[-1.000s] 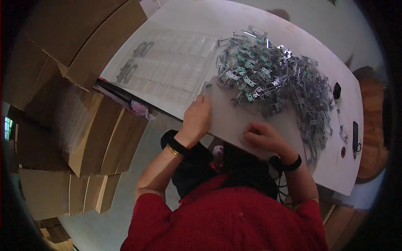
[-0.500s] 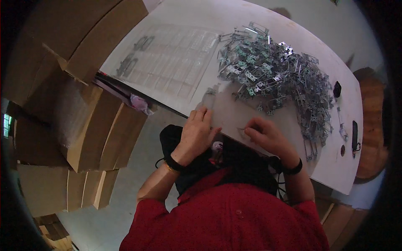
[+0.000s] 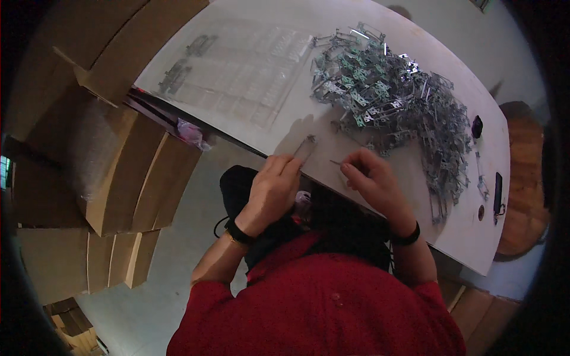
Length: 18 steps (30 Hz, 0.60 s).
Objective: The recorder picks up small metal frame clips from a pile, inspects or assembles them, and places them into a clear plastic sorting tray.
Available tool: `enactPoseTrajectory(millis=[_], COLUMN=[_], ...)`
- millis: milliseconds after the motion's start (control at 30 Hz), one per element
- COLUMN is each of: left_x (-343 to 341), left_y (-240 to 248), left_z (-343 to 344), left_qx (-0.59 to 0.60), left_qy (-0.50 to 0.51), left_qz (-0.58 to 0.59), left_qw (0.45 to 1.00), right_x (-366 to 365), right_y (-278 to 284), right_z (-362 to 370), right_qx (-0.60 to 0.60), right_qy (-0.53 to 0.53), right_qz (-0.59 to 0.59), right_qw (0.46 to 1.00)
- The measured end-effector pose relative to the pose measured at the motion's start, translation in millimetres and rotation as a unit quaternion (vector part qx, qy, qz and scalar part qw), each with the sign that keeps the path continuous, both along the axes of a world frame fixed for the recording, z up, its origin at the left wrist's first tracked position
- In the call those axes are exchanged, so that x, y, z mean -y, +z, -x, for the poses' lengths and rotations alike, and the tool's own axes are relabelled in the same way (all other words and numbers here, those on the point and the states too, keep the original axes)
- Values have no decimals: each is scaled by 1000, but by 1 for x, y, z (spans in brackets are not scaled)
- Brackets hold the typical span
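Observation:
My left hand (image 3: 273, 188) is closed on a narrow metal bracket with thin wire sides (image 3: 306, 147), near the table's front edge. The bracket's far end sticks out beyond my fingertips; the rest is hidden under the hand. To its right, my right hand (image 3: 371, 178) pinches a short thin metal pin (image 3: 335, 162) between thumb and forefinger, its tip pointing left toward the bracket but apart from it. Beyond both hands lies a large heap of similar metal brackets (image 3: 386, 98), tangled together.
A clear plastic tray with long slots (image 3: 237, 80) lies at the table's left, with a few brackets (image 3: 176, 77) in it. Cardboard boxes (image 3: 127, 172) are stacked left of the table (image 3: 463, 243). A black-handled tool (image 3: 497, 187) and small black object (image 3: 477, 126) lie at right.
My left fingers, flatter before, now curl round the bracket, whose end has swung to the right. My right hand has moved slightly up, with the pin showing more plainly.

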<state>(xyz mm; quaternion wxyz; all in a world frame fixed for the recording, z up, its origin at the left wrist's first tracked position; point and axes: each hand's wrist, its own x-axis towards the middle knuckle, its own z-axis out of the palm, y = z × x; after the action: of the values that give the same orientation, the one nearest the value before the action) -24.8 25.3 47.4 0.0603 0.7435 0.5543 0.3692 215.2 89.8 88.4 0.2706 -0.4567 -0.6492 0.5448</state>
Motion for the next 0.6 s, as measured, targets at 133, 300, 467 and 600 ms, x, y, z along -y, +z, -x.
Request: enactPoseTrajectory(millis=[133,300,467,600], left_x=[9,19,25,28], left_y=[-6,-18,-18,-5], left_z=[-3,-15,-23,-24], left_qx=[110,350,452,544], left_qy=[56,112,129,128], left_qz=[9,185,289,320], left_qw=[992,911,834,765], right_x=[-1,2,10,10], right_y=[-8,-16,-16,-21], right_z=[3,9,18,23], right_qx=[21,47,90,155], right_qy=[-17,-29,-57,-45], right_qz=[-16,-49,-79,-147], right_qw=[1000,997,991,976])
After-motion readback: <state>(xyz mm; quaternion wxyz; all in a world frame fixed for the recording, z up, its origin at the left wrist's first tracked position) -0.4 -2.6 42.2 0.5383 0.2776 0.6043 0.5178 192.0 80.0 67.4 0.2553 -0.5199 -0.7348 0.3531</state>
